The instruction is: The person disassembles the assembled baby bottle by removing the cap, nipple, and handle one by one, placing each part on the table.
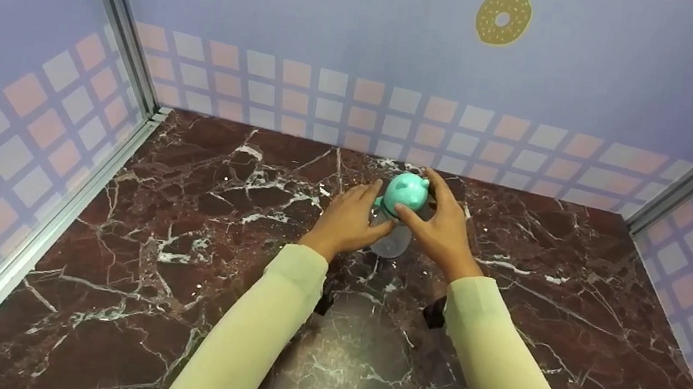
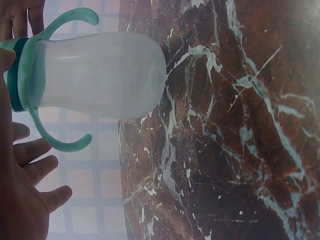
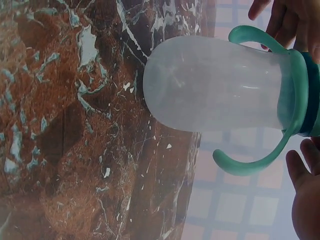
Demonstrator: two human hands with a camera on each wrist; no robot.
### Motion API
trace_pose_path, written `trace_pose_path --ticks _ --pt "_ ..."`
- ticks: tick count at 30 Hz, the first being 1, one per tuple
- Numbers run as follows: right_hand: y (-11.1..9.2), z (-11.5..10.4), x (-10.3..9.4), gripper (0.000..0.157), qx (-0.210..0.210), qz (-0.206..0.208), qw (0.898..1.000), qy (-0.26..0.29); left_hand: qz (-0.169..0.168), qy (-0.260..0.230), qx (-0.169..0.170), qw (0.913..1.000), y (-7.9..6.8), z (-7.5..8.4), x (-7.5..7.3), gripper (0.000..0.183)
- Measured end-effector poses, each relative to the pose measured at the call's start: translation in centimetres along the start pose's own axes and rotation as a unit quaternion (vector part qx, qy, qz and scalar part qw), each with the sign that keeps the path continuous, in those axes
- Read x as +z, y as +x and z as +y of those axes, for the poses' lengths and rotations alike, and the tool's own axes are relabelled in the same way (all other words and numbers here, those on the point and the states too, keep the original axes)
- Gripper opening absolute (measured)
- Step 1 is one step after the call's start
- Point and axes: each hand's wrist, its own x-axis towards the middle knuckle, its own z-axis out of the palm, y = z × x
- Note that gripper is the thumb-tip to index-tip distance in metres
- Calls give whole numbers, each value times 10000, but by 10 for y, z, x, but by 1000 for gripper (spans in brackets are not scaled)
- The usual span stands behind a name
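A baby bottle (image 1: 391, 243) with a cloudy, see-through body is between the two hands, near the back of the counter. It has a mint-green domed cap (image 1: 406, 192), a dark green ring (image 2: 18, 75) and two curved mint handles (image 3: 240, 167). My right hand (image 1: 445, 234) grips the cap, thumb in front and index finger on the far side. At the bottle's left, my left hand (image 1: 346, 220) has its fingers extended and spread, with the thumb close to the ring. Whether that thumb touches it is hard to tell. Whether the base rests on the counter is unclear.
The dark red marble counter (image 1: 234, 233) has white veins. A lilac back wall (image 1: 375, 24) with pink and white squares rises close behind the bottle. Side panels (image 1: 0, 129) border the counter left and right.
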Motion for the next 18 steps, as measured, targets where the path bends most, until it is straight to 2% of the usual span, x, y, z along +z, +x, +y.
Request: trace_pose_path --ticks 11,18 --pt "5 0 3 86 -13 10 9998 185 -51 -3 63 10000 2 3 0 86" --pt "4 2 6 81 30 -29 9997 229 -50 30 63 10000 1 2 5 87"
